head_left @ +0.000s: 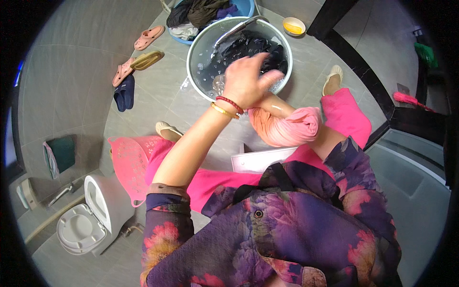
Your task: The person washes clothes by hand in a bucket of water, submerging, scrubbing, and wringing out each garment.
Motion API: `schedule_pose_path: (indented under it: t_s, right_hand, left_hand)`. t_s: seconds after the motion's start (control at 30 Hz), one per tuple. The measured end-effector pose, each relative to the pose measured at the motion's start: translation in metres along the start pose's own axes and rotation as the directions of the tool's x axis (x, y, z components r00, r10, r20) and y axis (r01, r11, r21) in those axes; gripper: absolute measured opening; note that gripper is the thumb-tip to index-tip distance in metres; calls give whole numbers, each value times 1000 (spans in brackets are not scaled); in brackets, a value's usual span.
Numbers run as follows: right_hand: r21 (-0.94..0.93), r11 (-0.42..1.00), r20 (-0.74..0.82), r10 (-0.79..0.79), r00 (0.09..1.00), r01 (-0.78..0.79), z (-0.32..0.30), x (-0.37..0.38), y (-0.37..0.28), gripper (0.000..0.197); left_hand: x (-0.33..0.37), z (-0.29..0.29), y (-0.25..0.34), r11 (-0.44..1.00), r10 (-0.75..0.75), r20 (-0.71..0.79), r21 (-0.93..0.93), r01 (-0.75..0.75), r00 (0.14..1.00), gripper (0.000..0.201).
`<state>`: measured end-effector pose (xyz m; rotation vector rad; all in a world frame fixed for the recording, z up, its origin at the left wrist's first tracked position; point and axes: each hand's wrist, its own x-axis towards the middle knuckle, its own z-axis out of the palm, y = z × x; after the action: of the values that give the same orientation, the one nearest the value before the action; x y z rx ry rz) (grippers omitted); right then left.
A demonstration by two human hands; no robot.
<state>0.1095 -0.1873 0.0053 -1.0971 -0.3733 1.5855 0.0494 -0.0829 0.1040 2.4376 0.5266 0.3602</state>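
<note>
My left hand [248,81], thumb and fingers apart and slightly blurred, is over the near part of a round pale basin [190,71]. It holds nothing that I can see. Beneath it my right forearm [279,105] reaches toward the basin; the left hand and wrist mostly hide my right hand, so its fingers do not show. A twisted pink and orange cloth [287,128] lies across that forearm. Dark wet clothes [253,50] soak in bubbly water inside the basin. A grey curved handle or hose [234,31] rests over the basin's far rim.
Behind stands a blue tub [246,6] of clothes. A small bowl [293,27] with a yellow thing sits far right. Slippers [125,91] line the left wall. A pink basket [129,162] and a toilet [98,210] are at left; a white stool-like object [258,160] is between my legs.
</note>
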Motion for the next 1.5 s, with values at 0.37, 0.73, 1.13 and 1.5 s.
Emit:
schedule_pose_path:
  t_s: [0.37, 0.73, 1.13, 1.5]
  right_hand:
    - [276, 955, -60, -96, 994, 109, -20, -16, -69, 16]
    - [568, 746, -430, -91, 898, 347, -51, -39, -47, 32]
    - [196, 734, -368, -560, 742, 651, 21, -55, -62, 44]
    - [-494, -298, 725, -660, 198, 817, 109, -73, -107, 19]
  left_hand:
    - [-65, -13, 74, 834, 542, 28, 99, -542, 840, 31]
    - [-86, -6, 15, 972, 47, -384, -195, -131, 922, 23]
    - [-60, -13, -33, 491, -575, -405, -866, -96, 711, 43]
    - [-1, -67, -45, 254, -445, -148, -967, -34, 883, 28]
